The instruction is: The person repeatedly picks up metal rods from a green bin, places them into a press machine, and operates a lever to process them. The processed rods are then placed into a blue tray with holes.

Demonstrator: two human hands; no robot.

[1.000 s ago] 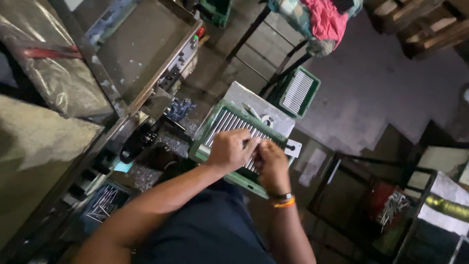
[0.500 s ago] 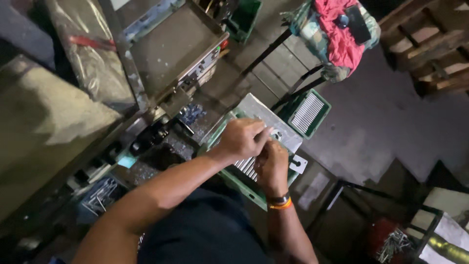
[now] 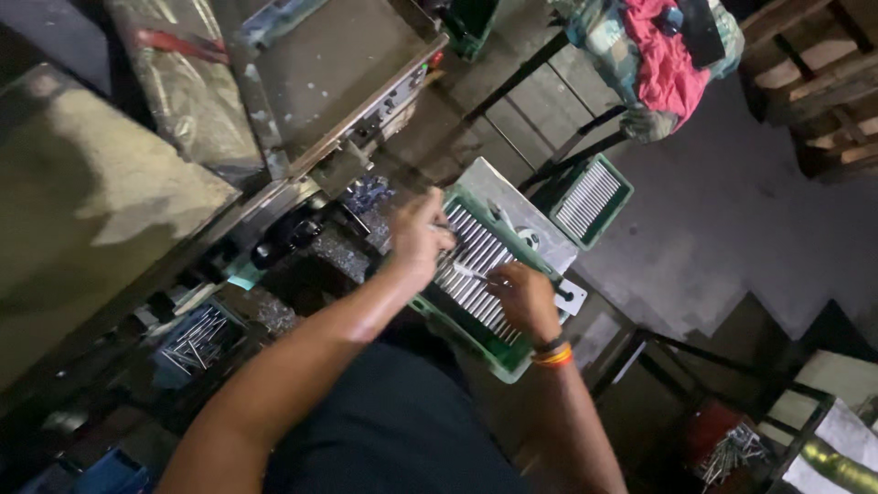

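A green tray filled with rows of shiny metal rods lies in front of me on a stand. My left hand rests at the tray's upper left corner, its fingers touching the rods there. My right hand sits over the tray's right side and pinches one thin metal rod that points left across the rows. An orange band circles my right wrist.
A second green tray of rods lies further away. A grey machine with a control panel stands at the left. A box of loose rods sits low on the left. Pink cloth lies at the top right.
My hands have come apart: the left has slid to the tray's upper left corner, the right stays on the right side with a rod. The camera has also shifted.
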